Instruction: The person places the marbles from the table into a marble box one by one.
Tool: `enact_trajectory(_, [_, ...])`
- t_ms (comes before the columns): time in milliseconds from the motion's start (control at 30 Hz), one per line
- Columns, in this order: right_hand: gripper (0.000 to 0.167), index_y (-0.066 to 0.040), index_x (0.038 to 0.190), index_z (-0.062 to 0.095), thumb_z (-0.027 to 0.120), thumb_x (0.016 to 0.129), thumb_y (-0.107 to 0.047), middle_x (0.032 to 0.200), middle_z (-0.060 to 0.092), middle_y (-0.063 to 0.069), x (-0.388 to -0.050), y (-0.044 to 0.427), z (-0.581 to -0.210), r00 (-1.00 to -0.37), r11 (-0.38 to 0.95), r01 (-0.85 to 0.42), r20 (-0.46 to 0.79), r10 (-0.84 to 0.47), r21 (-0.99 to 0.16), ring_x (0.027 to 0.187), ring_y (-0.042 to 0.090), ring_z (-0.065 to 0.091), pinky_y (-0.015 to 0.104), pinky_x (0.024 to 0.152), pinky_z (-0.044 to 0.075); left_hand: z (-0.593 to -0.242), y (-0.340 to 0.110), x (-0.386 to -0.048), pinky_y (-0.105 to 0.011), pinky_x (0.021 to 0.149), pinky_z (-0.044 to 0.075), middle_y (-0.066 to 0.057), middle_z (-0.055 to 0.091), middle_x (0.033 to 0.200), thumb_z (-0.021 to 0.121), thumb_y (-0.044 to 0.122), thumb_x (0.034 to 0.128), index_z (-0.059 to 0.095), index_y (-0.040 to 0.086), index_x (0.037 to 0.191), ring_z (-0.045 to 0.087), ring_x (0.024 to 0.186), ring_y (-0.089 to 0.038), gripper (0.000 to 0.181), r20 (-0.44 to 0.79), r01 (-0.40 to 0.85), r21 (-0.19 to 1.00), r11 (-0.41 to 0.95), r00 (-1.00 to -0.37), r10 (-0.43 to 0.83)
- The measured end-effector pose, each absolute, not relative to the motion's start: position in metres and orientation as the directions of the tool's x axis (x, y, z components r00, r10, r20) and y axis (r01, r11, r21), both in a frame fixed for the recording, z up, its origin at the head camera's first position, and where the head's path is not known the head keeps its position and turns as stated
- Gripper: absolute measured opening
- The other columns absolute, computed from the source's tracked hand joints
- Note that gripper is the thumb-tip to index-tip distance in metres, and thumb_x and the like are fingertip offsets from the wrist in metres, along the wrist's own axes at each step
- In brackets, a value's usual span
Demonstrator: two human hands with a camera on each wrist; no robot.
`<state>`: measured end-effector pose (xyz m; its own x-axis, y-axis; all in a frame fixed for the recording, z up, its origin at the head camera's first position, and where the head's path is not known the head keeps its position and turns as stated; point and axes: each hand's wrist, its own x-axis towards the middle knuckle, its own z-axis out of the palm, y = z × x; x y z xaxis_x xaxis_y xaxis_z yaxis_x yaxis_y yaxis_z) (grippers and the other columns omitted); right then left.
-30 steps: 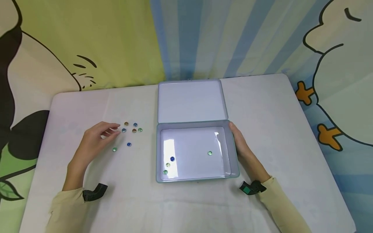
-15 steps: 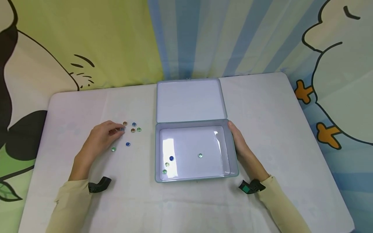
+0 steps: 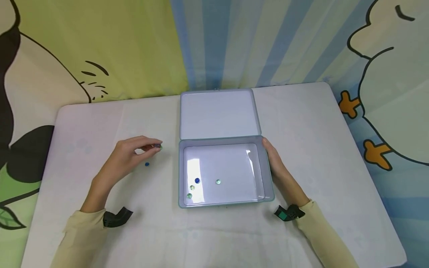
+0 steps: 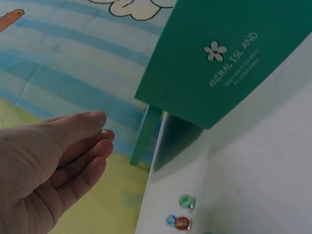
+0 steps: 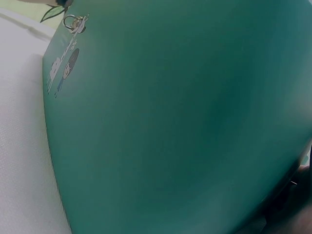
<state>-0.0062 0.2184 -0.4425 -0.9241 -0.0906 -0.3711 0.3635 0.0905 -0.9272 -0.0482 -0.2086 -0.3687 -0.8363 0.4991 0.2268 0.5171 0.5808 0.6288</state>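
Note:
My left hand (image 3: pixel 129 154) hovers over the left part of the table, thumb and fingertips pinching a blue glass marble (image 3: pixel 157 146). In the left wrist view the thumb hides that marble. Below the fingers lie a green marble (image 4: pixel 186 201), a light blue marble (image 4: pixel 170 221) and a red marble (image 4: pixel 182 223). A dark blue marble (image 3: pixel 147 164) rests nearer the person. At the right end of the opened rectangular box (image 3: pixel 228 204), my right hand (image 3: pixel 277 163) grips the side wall. Inside, a lone green marble (image 3: pixel 218 181) lies mid-floor, apart from several others.
The box's lid (image 3: pixel 219 113) lies folded back toward the striped curtain (image 3: pixel 218 44). From outside, the box wall (image 5: pixel 161 122) looks green and carries printing and a small metal ring (image 5: pixel 73 22). White cloth (image 3: pixel 301 123) covers the table.
My left hand has reached the blue marble and moved right with it over the other marbles. Inside the box the lone green marble has rolled left. My right hand stays at the box's wall.

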Motion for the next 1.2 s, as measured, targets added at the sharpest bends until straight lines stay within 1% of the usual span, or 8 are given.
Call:
enact_trajectory(233, [0.074, -0.013, 0.155, 0.016, 0.019, 0.099, -0.061, 0.144, 0.031, 0.021, -0.006, 0.218, -0.441, -0.923, 0.084, 0.366, -0.373, -0.091, -0.927, 0.124, 0.029, 0.032, 0.046, 0.105, 0.023, -0.346, -0.171, -0.059, -0.013, 0.066, 0.049, 0.007, 0.072, 0.094, 0.075, 0.008, 0.0837, 0.073, 0.016, 0.109, 0.060, 0.082, 0.001, 0.027, 0.193, 0.564, 0.672, 0.480, -0.759, 0.622])
enact_trajectory(400, [0.074, -0.014, 0.155, 0.018, 0.020, 0.098, -0.061, 0.139, 0.034, 0.019, -0.007, 0.218, -0.441, -0.923, 0.086, 0.364, -0.372, -0.097, -0.927, 0.119, 0.026, 0.035, 0.042, 0.101, 0.027, -0.335, -0.140, -0.069, -0.017, 0.069, 0.051, 0.006, 0.073, 0.096, 0.073, 0.009, 0.0852, 0.073, 0.015, 0.108, 0.061, 0.082, -0.001, 0.023, 0.163, 0.567, 0.719, 0.401, -0.699, 0.696])
enact_trajectory(500, [0.074, -0.014, 0.154, 0.020, 0.020, 0.098, -0.062, 0.133, 0.037, 0.018, -0.008, 0.219, -0.440, -0.923, 0.084, 0.365, -0.372, -0.095, -0.927, 0.112, 0.024, 0.039, 0.038, 0.095, 0.031, -0.333, -0.118, -0.077, -0.021, 0.070, 0.052, 0.005, 0.074, 0.097, 0.073, 0.010, 0.0860, 0.074, 0.014, 0.107, 0.062, 0.081, -0.002, 0.021, 0.154, 0.591, 0.725, 0.354, -0.640, 0.753])
enact_trajectory(633, [0.074, -0.014, 0.154, 0.020, 0.020, 0.098, -0.062, 0.134, 0.037, 0.018, -0.008, 0.220, -0.439, -0.921, 0.085, 0.372, -0.379, -0.090, -0.924, 0.112, 0.024, 0.039, 0.037, 0.095, 0.032, -0.335, -0.084, -0.089, -0.024, 0.072, 0.054, 0.002, 0.074, 0.098, 0.070, 0.012, 0.0887, 0.074, 0.013, 0.107, 0.064, 0.081, -0.004, 0.019, 0.114, 0.636, 0.704, 0.318, -0.542, 0.832])
enact_trajectory(733, [0.074, -0.014, 0.155, 0.016, 0.020, 0.098, -0.062, 0.142, 0.033, 0.019, -0.008, 0.220, -0.439, -0.919, 0.085, 0.376, -0.383, -0.090, -0.923, 0.121, 0.025, 0.035, 0.042, 0.105, 0.027, -0.337, -0.058, -0.094, -0.021, 0.074, 0.053, 0.002, 0.073, 0.096, 0.068, 0.015, 0.0903, 0.073, 0.012, 0.108, 0.063, 0.081, -0.005, 0.019, 0.056, 0.649, 0.693, 0.314, -0.482, 0.874])
enact_trajectory(867, [0.074, -0.013, 0.154, 0.018, 0.019, 0.098, -0.062, 0.138, 0.035, 0.020, -0.008, 0.220, -0.441, -0.921, 0.086, 0.369, -0.376, -0.099, -0.926, 0.118, 0.025, 0.039, 0.043, 0.103, 0.031, -0.340, -0.025, -0.095, -0.019, 0.075, 0.052, 0.001, 0.073, 0.096, 0.068, 0.016, 0.0908, 0.073, 0.011, 0.110, 0.063, 0.083, -0.007, 0.021, -0.021, 0.638, 0.704, 0.313, -0.422, 0.906])
enact_trajectory(1000, [0.075, -0.012, 0.153, 0.020, 0.017, 0.098, -0.062, 0.123, 0.042, 0.016, -0.009, 0.222, -0.441, -0.923, 0.115, 0.355, -0.367, -0.113, -0.928, 0.102, 0.020, 0.048, 0.032, 0.086, 0.043, -0.357, 0.007, -0.094, -0.016, 0.072, 0.049, 0.000, 0.072, 0.093, 0.068, 0.016, 0.0906, 0.072, 0.008, 0.110, 0.061, 0.080, -0.007, 0.022, -0.083, 0.625, 0.719, 0.304, -0.357, 0.931])
enact_trajectory(1200, [0.073, -0.007, 0.149, 0.027, 0.017, 0.100, -0.059, 0.107, 0.048, 0.006, -0.009, 0.222, -0.440, -0.919, 0.104, 0.366, -0.377, -0.115, -0.925, 0.082, 0.008, 0.057, 0.023, 0.068, 0.050, -0.389, 0.039, -0.090, -0.011, 0.065, 0.044, -0.002, 0.071, 0.085, 0.070, 0.014, 0.0886, 0.073, 0.008, 0.105, 0.058, 0.071, -0.003, 0.018, -0.137, 0.628, 0.715, 0.307, -0.304, 0.943])
